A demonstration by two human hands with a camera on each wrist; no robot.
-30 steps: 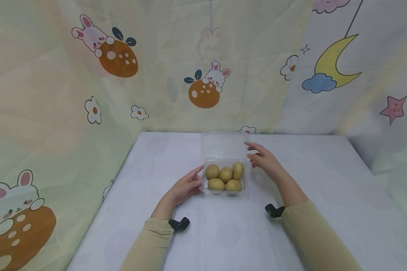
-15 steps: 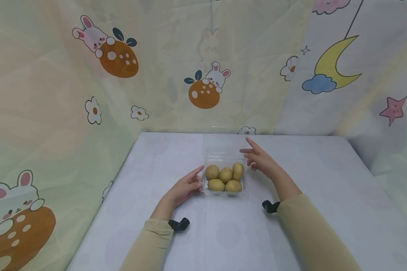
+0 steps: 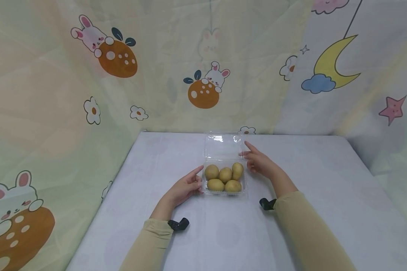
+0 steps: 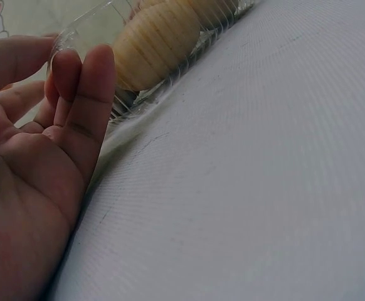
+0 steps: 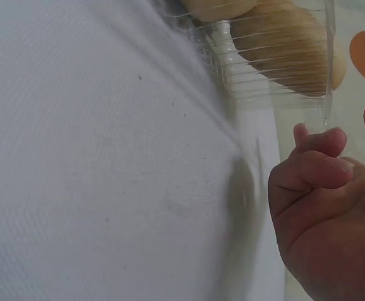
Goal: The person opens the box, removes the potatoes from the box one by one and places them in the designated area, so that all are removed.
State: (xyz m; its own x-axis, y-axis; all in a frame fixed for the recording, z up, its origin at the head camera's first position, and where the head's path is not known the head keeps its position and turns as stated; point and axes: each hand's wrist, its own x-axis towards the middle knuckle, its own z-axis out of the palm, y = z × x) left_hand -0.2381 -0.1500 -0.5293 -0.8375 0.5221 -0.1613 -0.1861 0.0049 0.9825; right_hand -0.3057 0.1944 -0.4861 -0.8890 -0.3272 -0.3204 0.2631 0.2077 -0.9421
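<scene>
A clear plastic clamshell box (image 3: 203,192) holds several small yellow-brown potatoes (image 3: 216,184), with its hinged lid (image 3: 224,147) folded back at the far side. My left hand (image 3: 182,192) lies beside the box's left wall, its index finger extended to the back left corner. In the left wrist view its fingers (image 4: 95,94) are right at the ribbed plastic wall. My right hand (image 3: 262,165) is at the lid's right edge, index finger stretched out and another fingertip overlapping the lid. In the right wrist view, its other fingers (image 5: 314,166) are bent just beyond the box's edge.
The box stands on a white cloth-covered table (image 3: 224,241) near its back edge. A patterned curtain (image 3: 162,56) with rabbits and flowers hangs behind and around it. A small black device (image 3: 178,224) sits on the left wrist, with another black device (image 3: 267,204) on the right.
My right hand has moved slightly left and nearer, onto the lid's right edge. The lid has changed its tilt and now catches bright reflections. My left hand has stayed put.
</scene>
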